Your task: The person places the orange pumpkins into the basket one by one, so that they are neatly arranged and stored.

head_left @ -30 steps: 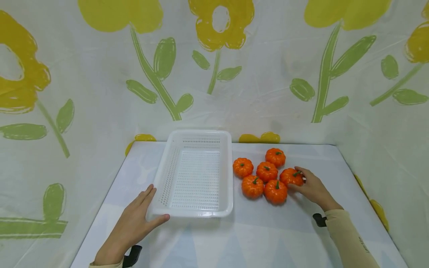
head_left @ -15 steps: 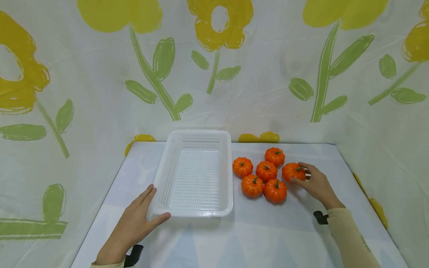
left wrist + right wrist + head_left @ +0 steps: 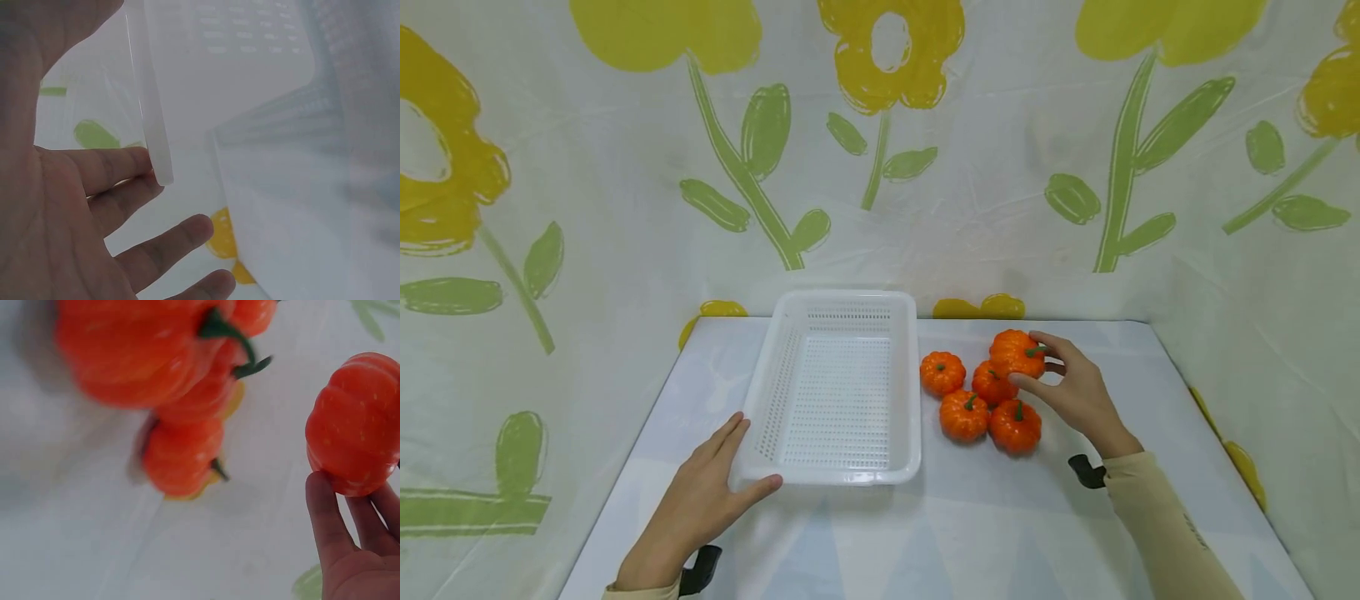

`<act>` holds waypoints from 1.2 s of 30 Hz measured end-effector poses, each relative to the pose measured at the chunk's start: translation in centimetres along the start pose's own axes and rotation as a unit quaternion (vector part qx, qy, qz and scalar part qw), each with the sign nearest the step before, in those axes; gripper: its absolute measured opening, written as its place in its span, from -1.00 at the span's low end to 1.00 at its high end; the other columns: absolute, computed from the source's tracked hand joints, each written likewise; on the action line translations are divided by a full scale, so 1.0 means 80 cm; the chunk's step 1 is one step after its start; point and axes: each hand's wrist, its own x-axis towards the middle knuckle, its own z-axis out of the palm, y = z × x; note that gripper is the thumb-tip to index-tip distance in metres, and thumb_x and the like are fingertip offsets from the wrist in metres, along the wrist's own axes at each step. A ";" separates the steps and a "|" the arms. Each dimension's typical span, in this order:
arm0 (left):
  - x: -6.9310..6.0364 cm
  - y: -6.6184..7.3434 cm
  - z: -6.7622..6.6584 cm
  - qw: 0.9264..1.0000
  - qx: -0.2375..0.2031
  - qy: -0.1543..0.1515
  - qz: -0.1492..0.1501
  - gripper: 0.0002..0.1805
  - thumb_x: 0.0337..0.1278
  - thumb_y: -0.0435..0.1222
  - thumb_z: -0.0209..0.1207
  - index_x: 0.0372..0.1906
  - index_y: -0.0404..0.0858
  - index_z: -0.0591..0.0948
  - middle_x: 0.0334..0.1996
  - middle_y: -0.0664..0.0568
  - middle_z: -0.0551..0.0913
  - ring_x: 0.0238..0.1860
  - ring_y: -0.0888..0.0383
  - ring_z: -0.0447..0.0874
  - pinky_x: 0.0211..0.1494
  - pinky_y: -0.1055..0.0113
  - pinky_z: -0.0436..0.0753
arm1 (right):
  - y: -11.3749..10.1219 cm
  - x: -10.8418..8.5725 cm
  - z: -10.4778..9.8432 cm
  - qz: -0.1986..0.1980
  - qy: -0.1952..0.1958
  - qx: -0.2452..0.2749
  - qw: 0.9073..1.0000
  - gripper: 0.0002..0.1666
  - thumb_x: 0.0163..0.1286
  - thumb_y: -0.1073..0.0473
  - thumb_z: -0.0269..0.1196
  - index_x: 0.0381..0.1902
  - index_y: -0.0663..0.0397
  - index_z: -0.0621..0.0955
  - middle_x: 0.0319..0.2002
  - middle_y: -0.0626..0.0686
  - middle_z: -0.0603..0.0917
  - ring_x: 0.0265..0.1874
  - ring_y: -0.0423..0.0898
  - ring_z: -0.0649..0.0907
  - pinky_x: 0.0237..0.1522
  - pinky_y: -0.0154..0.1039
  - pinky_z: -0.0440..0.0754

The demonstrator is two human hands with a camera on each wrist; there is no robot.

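Observation:
My right hand (image 3: 1081, 398) holds a small orange toy pumpkin (image 3: 1013, 350) with a green stem, thumb on its near side and fingers behind it. It is raised above the others; in the right wrist view this pumpkin (image 3: 356, 422) is in the fingers, off the table. In the head view it covers the rearmost pumpkin. My left hand (image 3: 696, 498) is spread at the near left corner of a white perforated plastic basket (image 3: 912, 400). Its fingertips touch the outside of the basket rim (image 3: 153, 119), and the fingers are mostly straight.
Several more pumpkins lie grouped right of the basket, including a left one (image 3: 942, 373), a front left one (image 3: 964, 417) and a front right one (image 3: 1015, 427). The white table (image 3: 970, 533) meets a flower-printed curtain (image 3: 985, 217) at its back and sides.
My right hand first drew the rightmost pumpkin slightly to the right, then lifted it and moved it left over the rear pumpkin. My left hand and the basket have stayed in place.

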 end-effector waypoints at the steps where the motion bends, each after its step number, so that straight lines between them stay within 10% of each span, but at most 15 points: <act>1: 0.000 0.000 0.000 1.000 0.001 0.000 -0.001 0.18 0.09 0.41 0.19 0.54 -0.37 0.22 0.54 -0.22 0.19 0.44 -0.32 0.24 0.37 -0.29 0.34 | -0.006 0.002 0.003 -0.009 -0.003 0.006 1.000 -0.06 0.21 -0.14 0.50 0.46 0.01 0.40 0.31 0.11 0.50 0.19 0.11 0.53 0.12 -0.44 0.57; 7: -0.001 0.002 0.001 1.000 0.001 0.001 -0.007 0.15 0.11 0.37 0.22 0.55 -0.36 0.21 0.55 -0.22 0.18 0.43 -0.34 0.25 0.36 -0.30 0.34 | -0.041 0.010 0.019 -0.044 -0.038 0.041 0.997 -0.04 0.18 -0.12 0.53 0.45 0.00 0.41 0.34 0.06 0.50 0.21 0.12 0.56 0.23 0.15 0.56; 24: -0.002 0.007 -0.001 1.000 -0.004 -0.010 -0.013 0.18 0.09 0.41 0.20 0.54 -0.37 0.21 0.55 -0.25 0.17 0.40 -0.40 0.26 0.31 -0.36 0.36 | -0.134 0.044 0.101 -0.129 -0.123 0.097 0.979 -0.10 0.14 -0.09 0.56 0.38 -0.03 0.44 0.29 -0.13 0.49 0.12 -0.16 0.54 0.21 -0.15 0.61; 36: 0.001 0.007 -0.001 0.999 0.006 -0.024 -0.029 0.22 0.06 0.44 0.18 0.55 -0.38 0.19 0.56 -0.26 0.13 0.39 -0.42 0.26 0.30 -0.38 0.38 | -0.198 0.075 0.162 -0.167 -0.224 0.021 0.960 -0.12 0.19 -0.07 0.54 0.37 0.05 0.44 0.27 -0.05 0.49 0.12 -0.17 0.52 0.14 -0.28 0.62</act>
